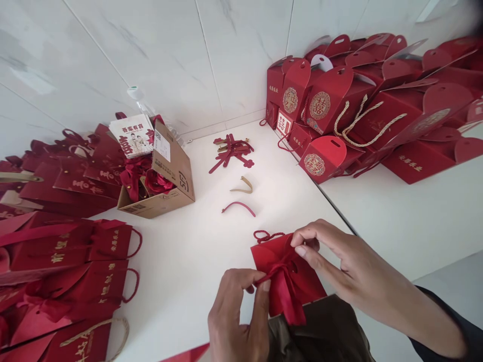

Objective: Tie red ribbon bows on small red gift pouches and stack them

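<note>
A red gift box [310, 275] sits at the table's near edge, with a red ribbon [287, 296] tied in a bow on top and its tails hanging down the near side. My left hand [241, 306] pinches the bow's left loop between thumb and fingers. On the other side, my right hand [332, 256] pinches the ribbon's right loop. Behind the box shows a twisted red cord handle [266, 235]. Dark cloth [324, 327] covers part of the box's near side.
Stacked red gift boxes [332, 100] stand at the back right, more red boxes [75, 251] at the left. A cardboard box [173, 166] holds red ribbon and printed cards [132, 136]. A pink strap [239, 205], a beige strap [245, 186] and a strap pile [232, 150] lie mid-table.
</note>
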A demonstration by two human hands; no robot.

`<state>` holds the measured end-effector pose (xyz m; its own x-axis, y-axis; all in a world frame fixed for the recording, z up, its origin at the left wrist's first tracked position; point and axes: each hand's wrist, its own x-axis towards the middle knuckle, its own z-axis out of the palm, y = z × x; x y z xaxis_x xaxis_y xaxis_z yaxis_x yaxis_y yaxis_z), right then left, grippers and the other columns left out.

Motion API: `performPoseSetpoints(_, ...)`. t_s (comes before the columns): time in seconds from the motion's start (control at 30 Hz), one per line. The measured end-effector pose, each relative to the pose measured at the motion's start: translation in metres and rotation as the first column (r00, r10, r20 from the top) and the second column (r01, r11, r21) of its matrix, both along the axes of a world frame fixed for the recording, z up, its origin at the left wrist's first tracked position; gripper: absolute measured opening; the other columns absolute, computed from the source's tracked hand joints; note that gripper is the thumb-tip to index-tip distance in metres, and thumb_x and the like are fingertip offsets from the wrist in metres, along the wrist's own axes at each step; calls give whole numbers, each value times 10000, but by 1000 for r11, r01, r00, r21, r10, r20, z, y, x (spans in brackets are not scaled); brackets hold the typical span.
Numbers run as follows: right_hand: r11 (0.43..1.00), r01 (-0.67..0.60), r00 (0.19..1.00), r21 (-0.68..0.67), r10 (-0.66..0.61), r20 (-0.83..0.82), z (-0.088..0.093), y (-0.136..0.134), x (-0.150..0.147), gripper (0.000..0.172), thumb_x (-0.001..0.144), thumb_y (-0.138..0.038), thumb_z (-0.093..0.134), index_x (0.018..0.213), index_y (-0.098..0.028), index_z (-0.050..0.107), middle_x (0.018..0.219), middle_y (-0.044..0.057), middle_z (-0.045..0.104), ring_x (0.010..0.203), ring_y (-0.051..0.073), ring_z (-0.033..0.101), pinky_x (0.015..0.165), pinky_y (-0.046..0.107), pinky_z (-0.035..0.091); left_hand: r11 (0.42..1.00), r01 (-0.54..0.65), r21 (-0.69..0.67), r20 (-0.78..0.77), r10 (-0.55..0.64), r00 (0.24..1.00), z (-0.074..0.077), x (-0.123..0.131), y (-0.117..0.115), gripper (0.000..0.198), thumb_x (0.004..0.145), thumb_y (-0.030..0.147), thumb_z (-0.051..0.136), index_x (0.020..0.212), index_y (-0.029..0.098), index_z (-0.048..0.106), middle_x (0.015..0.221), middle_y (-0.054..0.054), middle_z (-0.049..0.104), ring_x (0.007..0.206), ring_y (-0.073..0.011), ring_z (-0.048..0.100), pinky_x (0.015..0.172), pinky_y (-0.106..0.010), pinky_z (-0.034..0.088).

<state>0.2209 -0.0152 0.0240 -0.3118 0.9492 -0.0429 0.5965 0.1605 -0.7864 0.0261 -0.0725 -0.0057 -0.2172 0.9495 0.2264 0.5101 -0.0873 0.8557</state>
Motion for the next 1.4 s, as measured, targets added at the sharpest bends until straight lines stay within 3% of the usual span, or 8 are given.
performPoseSetpoints(0.17,999,41,999,5,-41,20,-4,1,8,173,1055,-391,459,1033,-299,604,998,23,710,820,180,685,494,245,471,997,-41,-72,-32,39,999,1,-7,-4,154,941,221,611,795,243,656,721,14,619,671,-156,516,634,-245,436)
performPoseSetpoints(0.37,998,58,998,-19,-58,33,-5,0,10,188,1046,-417,473,1023,-303,620,984,20,723,688,164,653,417,255,401,995,-28,-100,-4,28,1000,2,-6,-8,273,975,329,566,726,223,600,665,-3,554,634,-161,485,584,-246,433)
performPoseSetpoints(0.5,996,83,996,-21,-83,27,-7,0,12,198,1037,-422,478,993,-295,623,957,24,720,717,182,655,431,265,402,979,-80,-188,32,87,996,5,-6,-10,312,979,406,555,727,223,572,668,7,487,569,-139,431,417,-233,270)
performPoseSetpoints(0.77,994,99,994,45,-101,45,-10,-2,15,151,1029,-385,507,1084,-315,628,1040,25,705,939,211,689,540,266,522,952,-92,-293,107,129,986,3,-11,-15,340,971,480,556,744,228,578,705,-8,493,664,-163,433,487,-253,291)
performPoseSetpoints(0.93,940,-164,986,300,149,71,5,-13,3,318,994,-269,574,1299,-356,556,1277,46,591,1273,239,540,977,361,540,984,-45,-173,149,72,986,3,-7,-11,166,969,369,589,866,243,622,776,10,581,730,-163,515,679,-273,416)
performPoseSetpoints(1.03,861,-364,931,355,324,170,8,-17,-5,349,966,-150,587,1262,-335,599,1295,60,565,1332,241,475,1054,359,493,993,11,-119,167,9,986,3,-5,-7,101,972,300,584,892,246,618,792,14,602,748,-162,533,698,-279,422)
performPoseSetpoints(1.23,868,-333,940,370,274,203,1,-15,1,132,948,-170,583,1031,-262,628,1200,84,581,1290,261,507,1123,442,418,989,-64,-134,102,78,992,1,-1,-6,95,979,302,570,917,239,604,822,-4,612,765,-169,553,691,-274,457)
performPoseSetpoints(1.4,888,-328,944,321,296,147,0,-15,8,95,974,-302,629,1065,-275,644,1210,70,601,1261,256,521,1056,396,461,981,41,187,-117,-19,993,-2,2,-11,261,905,67,582,1068,262,642,1261,-66,566,1081,-200,592,883,-323,514)
